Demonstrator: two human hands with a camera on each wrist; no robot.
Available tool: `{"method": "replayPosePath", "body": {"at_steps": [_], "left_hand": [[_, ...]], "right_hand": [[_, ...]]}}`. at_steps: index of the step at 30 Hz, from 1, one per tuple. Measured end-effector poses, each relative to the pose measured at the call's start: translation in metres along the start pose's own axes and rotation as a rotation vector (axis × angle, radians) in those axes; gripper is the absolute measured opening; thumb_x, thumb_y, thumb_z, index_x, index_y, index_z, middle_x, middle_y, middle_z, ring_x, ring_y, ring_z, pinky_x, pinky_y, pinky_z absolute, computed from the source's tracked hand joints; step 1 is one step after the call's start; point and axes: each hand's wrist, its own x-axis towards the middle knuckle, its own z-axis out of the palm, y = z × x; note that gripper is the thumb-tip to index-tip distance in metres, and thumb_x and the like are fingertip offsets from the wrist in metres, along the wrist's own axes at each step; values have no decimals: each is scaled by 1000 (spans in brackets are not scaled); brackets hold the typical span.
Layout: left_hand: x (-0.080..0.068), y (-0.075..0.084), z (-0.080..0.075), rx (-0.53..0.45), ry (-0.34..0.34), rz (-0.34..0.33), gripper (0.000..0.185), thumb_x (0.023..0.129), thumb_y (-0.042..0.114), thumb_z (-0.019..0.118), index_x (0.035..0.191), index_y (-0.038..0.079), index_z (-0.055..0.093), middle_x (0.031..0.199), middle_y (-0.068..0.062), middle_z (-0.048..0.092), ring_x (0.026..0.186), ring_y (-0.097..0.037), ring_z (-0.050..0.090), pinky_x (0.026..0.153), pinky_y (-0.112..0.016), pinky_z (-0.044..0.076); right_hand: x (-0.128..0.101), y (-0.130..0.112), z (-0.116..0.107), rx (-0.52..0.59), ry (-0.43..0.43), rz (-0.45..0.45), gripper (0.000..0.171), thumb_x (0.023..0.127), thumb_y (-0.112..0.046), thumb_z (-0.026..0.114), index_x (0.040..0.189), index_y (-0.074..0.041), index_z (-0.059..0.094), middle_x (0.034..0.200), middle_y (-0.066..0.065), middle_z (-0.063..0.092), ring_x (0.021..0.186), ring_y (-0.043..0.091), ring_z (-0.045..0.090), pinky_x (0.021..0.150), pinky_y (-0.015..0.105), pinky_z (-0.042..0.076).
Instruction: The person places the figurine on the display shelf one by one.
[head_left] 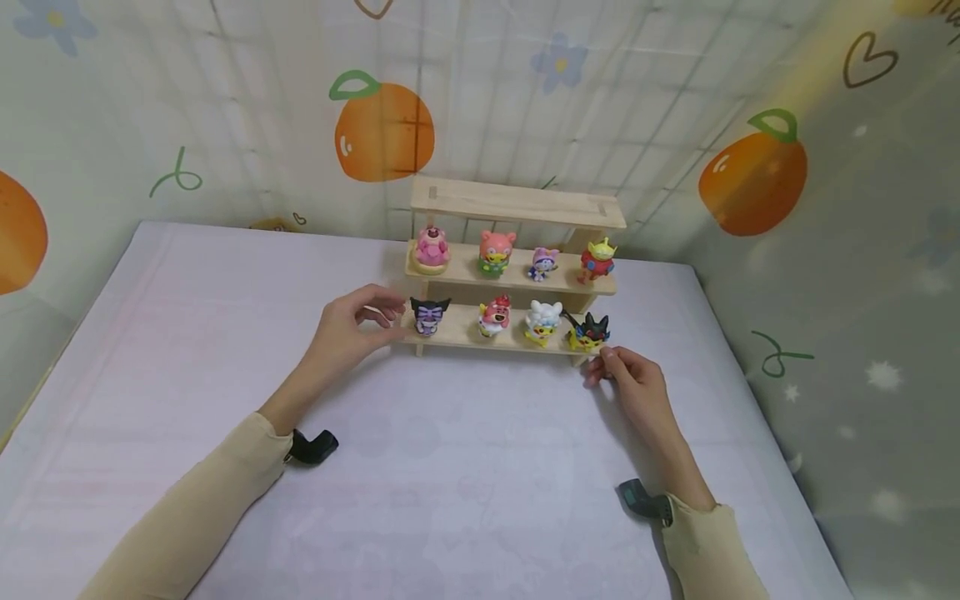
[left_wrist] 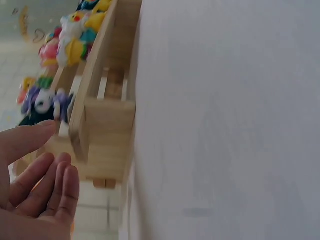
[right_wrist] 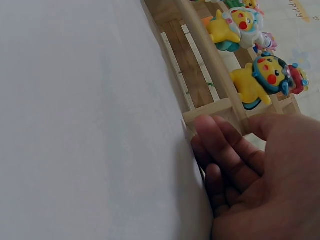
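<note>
A small three-tier wooden shelf (head_left: 517, 204) stands at the back middle of the table, with several toy figures on its two lower tiers. My left hand (head_left: 375, 321) is at the shelf's lower left end, beside a purple and black figure (head_left: 429, 317). In the left wrist view that hand (left_wrist: 45, 150) has relaxed fingers a little apart from the shelf (left_wrist: 107, 125). My right hand (head_left: 603, 362) is at the lower right corner, under a black and yellow figure (head_left: 588, 333). In the right wrist view it (right_wrist: 235, 130) pinches the corner post of the shelf (right_wrist: 190, 65).
A pale cloth covers the table (head_left: 450, 467). Curtain walls printed with oranges (head_left: 382, 133) close in behind and to the right of the shelf. A black camera mount (head_left: 311, 446) sits at each wrist. The table's right edge runs close to my right forearm.
</note>
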Motion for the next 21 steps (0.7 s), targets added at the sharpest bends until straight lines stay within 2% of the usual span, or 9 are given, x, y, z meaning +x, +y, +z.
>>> {"method": "replayPosePath", "body": {"at_steps": [4, 7, 10, 14, 21], "left_hand": [[-9, -8, -18, 61, 21, -27, 39, 89, 14, 86, 125, 8, 71, 116, -5, 75, 102, -21, 68, 92, -38, 59], [-15, -14, -32, 80, 57, -37, 35, 91, 17, 84, 122, 7, 72, 113, -6, 75, 100, -18, 67, 90, -30, 58], [-20, -20, -43, 57, 114, -40, 27, 93, 16, 82, 116, 7, 74, 109, -6, 76, 97, -16, 66, 85, -21, 56], [-21, -26, -49, 51, 167, -56, 20, 96, 19, 79, 112, 9, 76, 107, -5, 76, 96, -13, 66, 83, -17, 54], [-24, -34, -59, 112, 198, -130, 18, 98, 21, 76, 112, 11, 77, 108, 0, 76, 97, -13, 65, 84, -18, 53]], "right_hand": [[0, 0, 2, 3, 4, 8, 56, 113, -47, 44, 119, 3, 68, 100, 11, 75, 95, 8, 66, 94, 12, 40], [1, 1, 4, 7, -3, 7, 55, 113, -46, 44, 119, 3, 67, 100, 13, 75, 95, 9, 66, 94, 12, 41], [2, 0, 3, 2, -7, -3, 55, 113, -46, 44, 120, 3, 68, 101, 14, 75, 95, 9, 67, 95, 12, 41], [4, -1, 0, 0, 2, -14, 55, 113, -46, 44, 120, 3, 68, 101, 14, 75, 95, 9, 66, 94, 12, 41], [5, 1, 2, 14, -21, 3, 54, 113, -44, 44, 123, 4, 66, 102, 9, 76, 96, 7, 66, 93, 11, 45]]}}
